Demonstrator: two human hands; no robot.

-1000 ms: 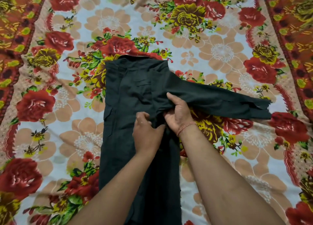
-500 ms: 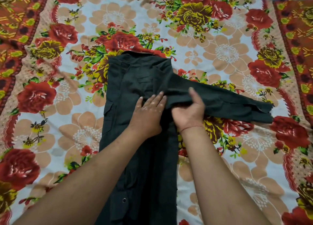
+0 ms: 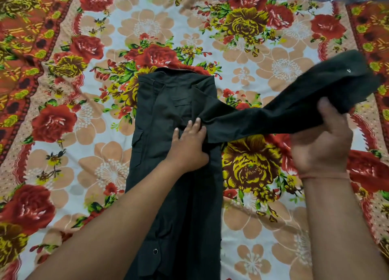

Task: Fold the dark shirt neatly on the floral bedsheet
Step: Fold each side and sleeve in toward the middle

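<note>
Floral bedsheet [image 3: 63, 174]; dark shirt [image 3: 168, 102], sleeve [image 3: 345, 77] blurred

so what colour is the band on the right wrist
Reddish-orange thread band, seen in the head view.

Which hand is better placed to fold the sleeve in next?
Right: the right hand grips the raised sleeve, while the left hand lies flat on the dark shirt at the sleeve's base.

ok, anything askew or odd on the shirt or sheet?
Nothing damaged. Only the long sleeve of the dark fabric shirt sticks out sideways, held off the floral bedsheet by the right hand; the left hand presses flat at its base. Mid-fold, not a fault. Sheet's left border is rumpled.
</note>
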